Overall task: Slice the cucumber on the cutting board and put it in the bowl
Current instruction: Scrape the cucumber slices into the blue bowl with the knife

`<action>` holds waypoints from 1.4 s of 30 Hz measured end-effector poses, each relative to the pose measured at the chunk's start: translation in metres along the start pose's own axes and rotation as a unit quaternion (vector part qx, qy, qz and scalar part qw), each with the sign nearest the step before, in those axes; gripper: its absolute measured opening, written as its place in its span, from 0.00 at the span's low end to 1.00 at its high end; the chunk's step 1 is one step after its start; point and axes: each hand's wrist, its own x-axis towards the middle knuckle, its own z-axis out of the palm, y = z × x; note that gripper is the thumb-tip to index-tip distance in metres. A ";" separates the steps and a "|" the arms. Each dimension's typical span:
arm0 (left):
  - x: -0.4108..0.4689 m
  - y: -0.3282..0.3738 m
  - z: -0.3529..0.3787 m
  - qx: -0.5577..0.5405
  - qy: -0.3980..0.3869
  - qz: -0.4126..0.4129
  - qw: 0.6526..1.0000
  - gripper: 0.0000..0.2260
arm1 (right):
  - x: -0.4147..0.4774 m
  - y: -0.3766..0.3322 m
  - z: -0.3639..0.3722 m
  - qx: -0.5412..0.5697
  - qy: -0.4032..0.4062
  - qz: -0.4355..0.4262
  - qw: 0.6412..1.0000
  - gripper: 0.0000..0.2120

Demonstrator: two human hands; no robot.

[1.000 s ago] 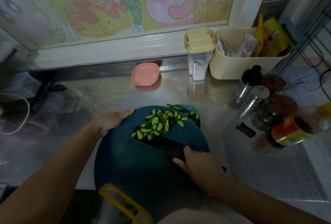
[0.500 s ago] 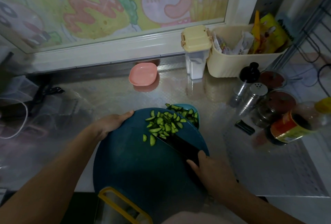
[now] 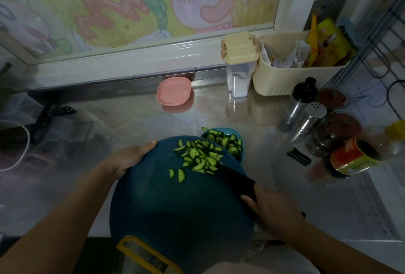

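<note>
You hold one board and one knife, with the cut cucumber heaped beside the one bowl.

Nearest you, your right hand (image 3: 276, 210) curls round the handle of the black-bladed kitchen knife (image 3: 232, 178), whose blade lies flat against the pile. Your left hand (image 3: 127, 157) grips the left edge of the round dark-teal plastic cutting board (image 3: 171, 208), thumb on top and fingers hidden beneath. Two stray slices (image 3: 178, 174) lie apart from the heap of green cucumber slices (image 3: 201, 155), which sits at the board's far edge. That edge overlaps the small teal bowl (image 3: 240, 142), which already holds more slices. Beyond, on the patterned steel counter (image 3: 131, 118), stand one pink square dish (image 3: 174, 90), two shakers (image 3: 306, 107), one cream lidded container (image 3: 238, 54) and one cream basket (image 3: 285, 83). A painted cartoon window (image 3: 135, 6) lies behind.
</note>
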 end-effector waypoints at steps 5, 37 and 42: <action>-0.002 0.000 0.000 0.013 0.006 -0.002 1.000 0.30 | -0.004 0.008 0.002 0.002 0.021 0.040 0.999 0.15; -0.017 -0.027 -0.031 -0.081 0.055 -0.011 0.995 0.24 | 0.065 0.074 -0.044 0.244 -0.091 -0.023 0.965 0.24; -0.019 -0.026 -0.031 -0.076 0.057 -0.020 0.995 0.23 | 0.074 0.075 -0.069 0.299 -0.209 0.018 0.931 0.26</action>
